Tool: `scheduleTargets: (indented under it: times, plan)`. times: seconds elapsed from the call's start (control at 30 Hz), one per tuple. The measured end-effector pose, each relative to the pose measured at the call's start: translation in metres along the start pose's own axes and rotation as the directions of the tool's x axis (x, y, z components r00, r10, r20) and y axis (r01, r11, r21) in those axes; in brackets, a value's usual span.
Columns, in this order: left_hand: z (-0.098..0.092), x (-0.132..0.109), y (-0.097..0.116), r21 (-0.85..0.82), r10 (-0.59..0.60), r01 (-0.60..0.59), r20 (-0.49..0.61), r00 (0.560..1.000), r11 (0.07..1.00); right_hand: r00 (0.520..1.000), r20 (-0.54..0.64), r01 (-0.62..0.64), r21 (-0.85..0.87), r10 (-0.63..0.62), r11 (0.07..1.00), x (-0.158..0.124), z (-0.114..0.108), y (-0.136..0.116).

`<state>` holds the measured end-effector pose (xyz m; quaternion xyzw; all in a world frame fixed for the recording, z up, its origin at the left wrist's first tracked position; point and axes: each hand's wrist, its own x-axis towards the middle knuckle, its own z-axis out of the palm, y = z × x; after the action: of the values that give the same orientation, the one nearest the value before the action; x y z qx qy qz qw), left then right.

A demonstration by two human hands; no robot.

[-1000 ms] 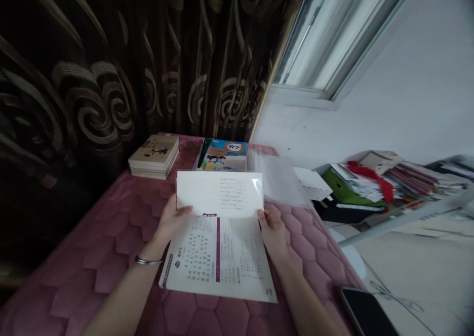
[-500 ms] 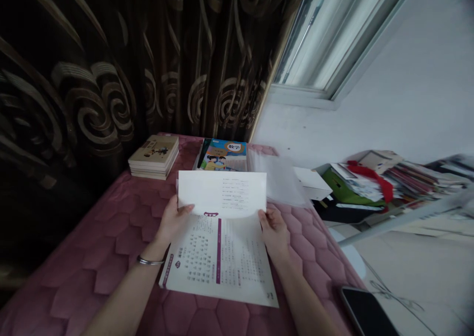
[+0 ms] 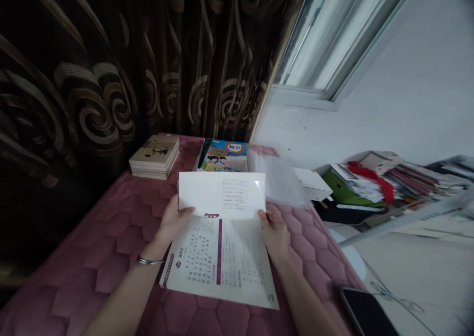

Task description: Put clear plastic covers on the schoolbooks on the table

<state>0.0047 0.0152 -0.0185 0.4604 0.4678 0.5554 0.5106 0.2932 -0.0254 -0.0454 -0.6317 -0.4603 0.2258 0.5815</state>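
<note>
Between my two hands is a white printed paper (image 3: pixel 222 192), its upper part standing up and facing me. Below it lies a printed page (image 3: pixel 248 257) with a purple bar and rows of characters. Whether the two are one folded sheet or separate, I cannot tell. My left hand (image 3: pixel 174 220) pinches the left edge, thumb on the front; a silver bracelet (image 3: pixel 150 261) circles that wrist. On the right edge, my right hand (image 3: pixel 274 230) grips with thumb in front and fingers curled.
A stack of tan books (image 3: pixel 155 155) sits back left on the pink quilted cover (image 3: pixel 122 247). Behind the paper are a blue textbook (image 3: pixel 229 153) and a clear plastic sleeve (image 3: pixel 283 180). A phone (image 3: pixel 368 311) lies front right, with a cluttered shelf (image 3: pixel 400 217) beyond.
The upright paper has tilted very slightly, and a bright glare now shows near its top right corner. Both hands keep their places.
</note>
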Motion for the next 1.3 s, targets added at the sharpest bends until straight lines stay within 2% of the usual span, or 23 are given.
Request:
scheduleTargets:
  times: [0.2, 0.33, 0.5, 0.6, 0.83, 1.0, 1.1, 1.2, 1.3]
  plan:
    - [0.0, -0.001, 0.0, -0.023, -0.035, 0.035, 0.0, 0.999, 0.999, 1.0, -0.01, 0.015, 0.021, -0.015, 1.0, 0.0, 0.001, 0.0]
    - [0.0, -0.002, 0.001, -0.037, -0.031, 0.032, 0.026, 0.999, 0.999, 1.0, -0.012, -0.018, 0.054, 0.018, 0.998, -0.002, 0.001, -0.004]
    - [0.002, -0.002, 0.003, -0.026, 0.004, -0.004, 0.001, 1.0, 1.0, 1.0, -0.014, -0.027, 0.067, 0.028, 0.997, -0.002, 0.001, -0.008]
    - [0.002, -0.002, 0.004, -0.033, -0.016, 0.016, 0.014, 1.0, 0.999, 0.999, -0.02, -0.032, 0.08, 0.033, 0.996, -0.002, 0.002, -0.009]
    - [0.001, -0.001, 0.003, 0.029, 0.011, -0.01, -0.007, 1.0, 1.0, 0.998, -0.022, -0.053, 0.129, 0.056, 0.99, -0.002, 0.002, -0.008]
    - [0.001, 0.0, 0.001, 0.053, -0.002, 0.002, -0.011, 1.0, 0.999, 0.996, -0.044, -0.07, 0.234, 0.082, 0.97, -0.002, 0.003, -0.01]
    - [0.001, -0.001, 0.003, 0.068, 0.005, -0.003, -0.025, 1.0, 0.998, 0.996, -0.066, -0.033, 0.295, 0.055, 0.955, -0.001, 0.003, -0.01]
    - [0.002, -0.001, 0.005, 0.057, -0.008, 0.009, -0.016, 1.0, 0.998, 0.991, -0.134, 0.051, 0.249, -0.018, 0.967, 0.001, -0.002, -0.012]
    - [0.002, 0.0, 0.004, 0.044, -0.008, 0.008, -0.012, 1.0, 0.999, 0.975, -0.172, 0.145, 0.034, -0.138, 0.989, 0.004, -0.012, -0.026]
